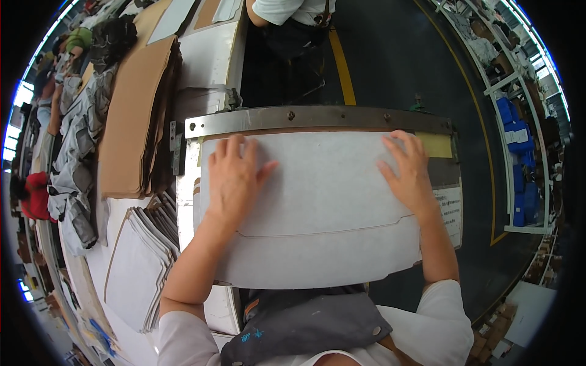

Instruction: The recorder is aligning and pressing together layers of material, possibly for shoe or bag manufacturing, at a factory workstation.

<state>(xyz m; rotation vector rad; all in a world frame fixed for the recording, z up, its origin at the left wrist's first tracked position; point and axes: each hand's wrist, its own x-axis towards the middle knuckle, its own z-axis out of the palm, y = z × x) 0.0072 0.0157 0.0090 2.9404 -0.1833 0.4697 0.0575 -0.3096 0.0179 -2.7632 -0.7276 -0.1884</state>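
Observation:
A large white cardboard sheet (317, 183) lies flat in front of me, with a crease running across its lower part. Its far edge meets a long metal bar (336, 118) fixed across the work surface. My left hand (234, 177) rests on the sheet's upper left, fingers spread toward the bar. On the upper right corner lies my right hand (408, 168), its fingers apart and pressed lightly on the sheet. Neither hand grips anything.
To the left stand a stack of brown cardboard (134, 116) and a stack of white-faced sheets (137, 268). Grey garments (79, 152) lie beyond. A person (293, 18) is at the far side. Shelving with blue bins (519, 137) lines the right, past a dark floor with yellow lines.

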